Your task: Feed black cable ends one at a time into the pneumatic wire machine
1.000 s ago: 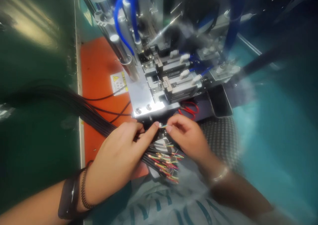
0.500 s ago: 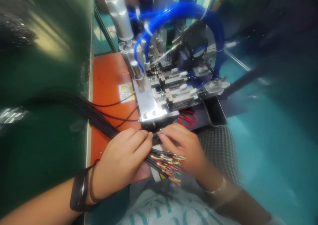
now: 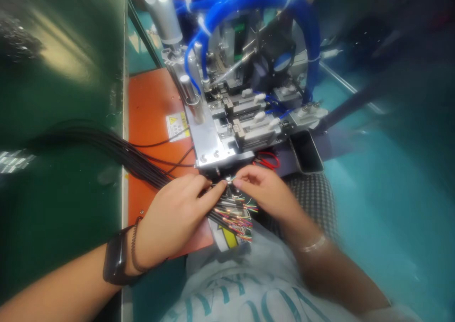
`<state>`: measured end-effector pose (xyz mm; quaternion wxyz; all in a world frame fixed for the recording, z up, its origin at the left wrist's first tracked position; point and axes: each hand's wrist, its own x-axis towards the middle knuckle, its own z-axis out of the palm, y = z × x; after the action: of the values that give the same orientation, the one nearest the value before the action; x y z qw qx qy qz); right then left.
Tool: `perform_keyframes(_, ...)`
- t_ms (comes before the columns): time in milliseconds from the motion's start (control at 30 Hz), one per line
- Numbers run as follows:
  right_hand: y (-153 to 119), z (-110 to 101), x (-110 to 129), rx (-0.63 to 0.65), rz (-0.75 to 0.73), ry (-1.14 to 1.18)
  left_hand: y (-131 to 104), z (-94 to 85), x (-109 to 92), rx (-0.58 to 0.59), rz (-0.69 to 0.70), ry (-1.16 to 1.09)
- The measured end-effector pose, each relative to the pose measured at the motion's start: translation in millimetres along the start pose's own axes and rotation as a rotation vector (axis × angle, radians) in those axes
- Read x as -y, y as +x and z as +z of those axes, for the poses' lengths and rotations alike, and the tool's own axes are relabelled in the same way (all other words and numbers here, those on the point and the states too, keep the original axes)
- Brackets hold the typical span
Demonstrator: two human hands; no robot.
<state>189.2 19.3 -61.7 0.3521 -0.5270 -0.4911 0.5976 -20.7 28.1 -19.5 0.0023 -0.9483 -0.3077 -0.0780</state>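
A bundle of black cables (image 3: pixel 137 163) runs in from the left, its far ends stripped to thin coloured wires (image 3: pixel 238 220). My left hand (image 3: pixel 179 213) is closed over the bundle, its nearest finger stretched along to a small cable end (image 3: pixel 229 180) at the machine's front edge. At that same end, my right hand (image 3: pixel 261 189) pinches thumb against finger on fine wires. Part of the pinched wires is hidden by the fingertips. The stripped ends fan out below, between both hands.
Ahead stands a metal machine (image 3: pixel 209 144) with cylinders and thick blue air hoses (image 3: pixel 313 37) on an orange base plate (image 3: pixel 149 99). Red wires (image 3: pixel 268 161) lie beside it. To the right rests a dark, phone-like rectangle (image 3: pixel 306 152). A green surface (image 3: pixel 64 217) borders the left.
The view has shifted slightly, so the machine sits higher and further left. My left hand's nearest finger now reaches out straighter. Fine wires show at the right fingertips, and more stripped ends are visible.
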Motion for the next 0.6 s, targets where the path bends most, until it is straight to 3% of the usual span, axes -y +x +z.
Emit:
perform_keyframes(267, -2.6, 6.1, -7.3, -0.054, 0.024, 0.013, 1.5, -1.9, -2.8, 0.086, -0.031, 0.020)
perform_keyframes(600, 0.1, 11.0, -0.2, -0.128, 0.038, -0.083, 0.2, -6.5, -4.4, 0.122, -0.023, 0.036)
